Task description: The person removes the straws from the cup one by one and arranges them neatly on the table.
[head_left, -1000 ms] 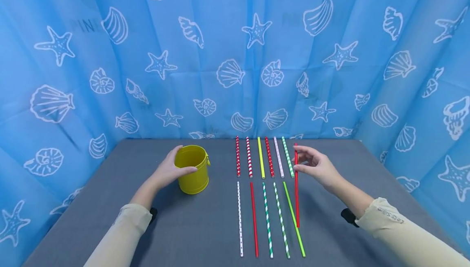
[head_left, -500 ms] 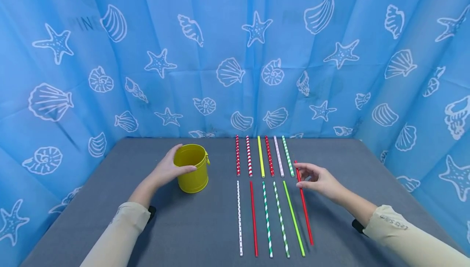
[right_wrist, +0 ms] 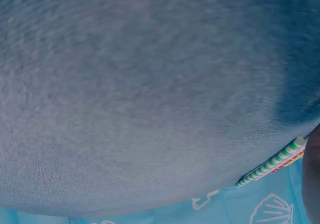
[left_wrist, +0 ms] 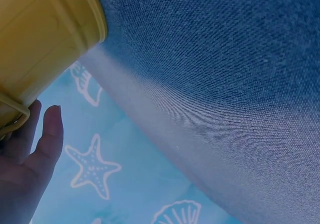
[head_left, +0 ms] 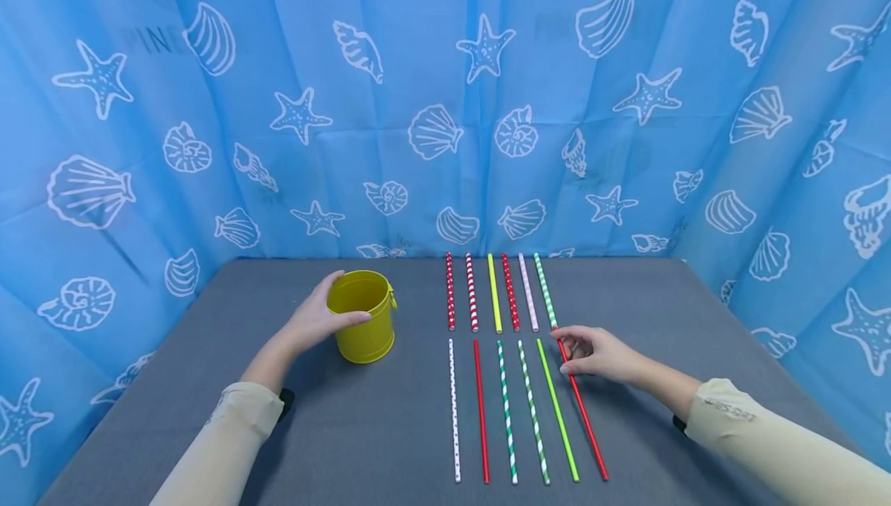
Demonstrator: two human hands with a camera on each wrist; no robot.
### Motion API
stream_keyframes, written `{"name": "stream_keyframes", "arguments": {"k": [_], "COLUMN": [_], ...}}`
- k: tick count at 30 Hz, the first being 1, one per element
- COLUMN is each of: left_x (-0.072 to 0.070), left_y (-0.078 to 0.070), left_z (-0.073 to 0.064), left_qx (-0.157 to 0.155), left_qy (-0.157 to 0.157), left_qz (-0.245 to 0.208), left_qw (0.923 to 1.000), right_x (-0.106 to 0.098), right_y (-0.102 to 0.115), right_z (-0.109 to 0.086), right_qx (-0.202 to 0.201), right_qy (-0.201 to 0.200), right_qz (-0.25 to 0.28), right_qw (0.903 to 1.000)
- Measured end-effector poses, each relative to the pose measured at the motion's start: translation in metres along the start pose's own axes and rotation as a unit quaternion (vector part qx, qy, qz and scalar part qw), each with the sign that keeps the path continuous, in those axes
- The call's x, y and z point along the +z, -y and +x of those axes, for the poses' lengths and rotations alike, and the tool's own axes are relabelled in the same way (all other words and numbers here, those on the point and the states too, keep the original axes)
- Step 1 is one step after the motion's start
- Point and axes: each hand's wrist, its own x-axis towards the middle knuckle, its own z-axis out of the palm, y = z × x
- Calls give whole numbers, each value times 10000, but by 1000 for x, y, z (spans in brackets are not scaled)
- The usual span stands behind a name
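Note:
My left hand point(head_left: 313, 322) grips the yellow bucket point(head_left: 369, 338) at its left side, the thumb across the near side of the rim and the fingers round the back. In the left wrist view the bucket's wall point(left_wrist: 47, 32) and small loop handle point(left_wrist: 19, 119) show beside the fingers. On the right, my right hand point(head_left: 602, 353) pinches a plain red straw point(head_left: 590, 429) near its far end. This straw lies slanted to the right of a lime green straw point(head_left: 557, 409), close over the table. In the right wrist view the red straw is out of sight.
Two rows of straws lie on the grey table point(head_left: 411, 429). The back row has a green-striped straw point(head_left: 545, 289) and a yellow straw point(head_left: 495, 293); the front row has a white dotted straw point(head_left: 455, 413) and another red straw point(head_left: 482, 413). A blue shell-patterned curtain point(head_left: 431, 181) stands behind.
My right hand has moved down toward the near side with the red straw, whose near end swung right, off the lime green straw it overlapped. The left hand stays on the bucket.

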Motion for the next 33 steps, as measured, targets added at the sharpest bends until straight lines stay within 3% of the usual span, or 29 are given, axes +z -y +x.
{"name": "stream_keyframes", "arguments": {"k": [10,22,33], "left_x": [2,2,1], "left_y": [0,-1,1], "left_z": [1,0,-1], "left_qx": [-39,-69,-60], "left_qy": [40,12,30], "left_qz": [0,-9,-30], "left_qw": [10000,10000,10000], "right_x": [2,2,-13], "right_y": [-14,-13,-18], "right_z": [2,3,-18], "right_qx": [25,1,-358], "right_qy": [144,223,1185], "right_qz": [-177,-348,-1092], "right_qw": [9997,9991,9863]}}
